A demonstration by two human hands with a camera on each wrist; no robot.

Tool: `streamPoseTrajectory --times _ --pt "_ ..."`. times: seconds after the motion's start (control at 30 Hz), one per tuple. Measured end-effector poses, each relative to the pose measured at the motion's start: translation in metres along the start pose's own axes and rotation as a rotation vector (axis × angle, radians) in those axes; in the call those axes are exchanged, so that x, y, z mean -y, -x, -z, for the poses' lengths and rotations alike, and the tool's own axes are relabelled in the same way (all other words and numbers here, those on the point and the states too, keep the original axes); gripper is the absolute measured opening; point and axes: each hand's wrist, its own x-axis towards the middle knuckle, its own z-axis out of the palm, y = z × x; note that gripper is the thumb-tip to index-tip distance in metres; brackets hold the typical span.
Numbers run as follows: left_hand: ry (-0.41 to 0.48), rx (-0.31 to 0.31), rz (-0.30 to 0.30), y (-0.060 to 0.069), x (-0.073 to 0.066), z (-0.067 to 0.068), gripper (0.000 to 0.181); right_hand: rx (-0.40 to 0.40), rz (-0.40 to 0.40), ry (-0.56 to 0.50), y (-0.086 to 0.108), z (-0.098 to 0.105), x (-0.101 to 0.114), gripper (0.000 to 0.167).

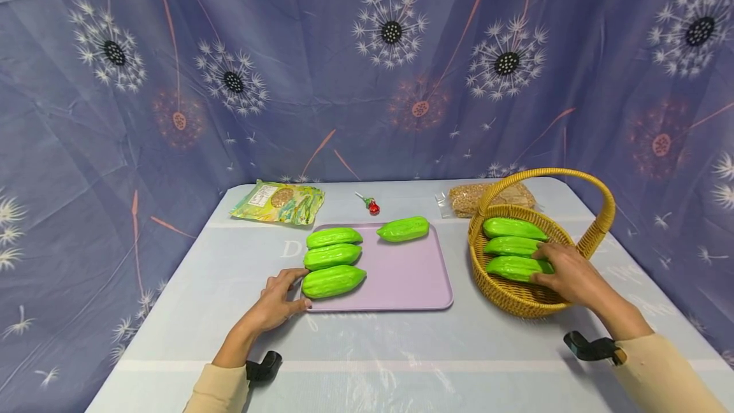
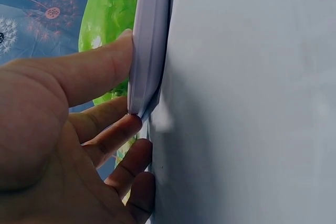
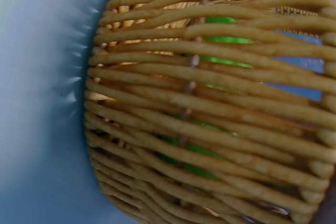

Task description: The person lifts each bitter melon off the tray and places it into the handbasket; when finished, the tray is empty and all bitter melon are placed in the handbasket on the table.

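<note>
My left hand [image 1: 275, 301] grips the front left corner of the lilac tray [image 1: 407, 279]. In the left wrist view the thumb [image 2: 100, 72] and fingertips touch the tray's rim [image 2: 149, 35]. Beside that hand lies a green ridged gourd [image 1: 332, 282], the nearest of three in a column on the tray. Another green gourd [image 1: 404, 229] lies at the tray's back right. Inside the wicker basket [image 1: 499, 292] three gourds are lined up. My right hand [image 1: 570, 271] reaches in and holds the right end of the front gourd [image 1: 513, 268]. Basket wicker hides this hand's fingers in the right wrist view.
A tall handle [image 1: 602, 222] arches over the basket, just right of my right hand. Behind the tray lie a green-and-yellow packet [image 1: 280, 202] and a small red-tipped item [image 1: 373, 208]. A clear bag of tan grains [image 1: 464, 200] lies behind the basket. A patterned curtain [image 1: 321, 69] hangs behind the table.
</note>
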Motion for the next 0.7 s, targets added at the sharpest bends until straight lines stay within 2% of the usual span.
streamPoseTrajectory --times 0.33,0.53,0.7 --pt "-0.002 0.004 0.002 0.0 -0.001 0.001 0.062 -0.044 0.032 -0.045 -0.003 -0.002 0.002 0.048" --pt "0.004 0.005 0.004 0.0 -0.001 0.001 0.062 -0.025 0.059 -0.092 -0.013 -0.003 0.009 0.047" --pt "0.004 0.001 0.0 0.0 0.0 0.0 0.062 -0.002 0.053 -0.088 -0.018 -0.005 0.013 0.043"
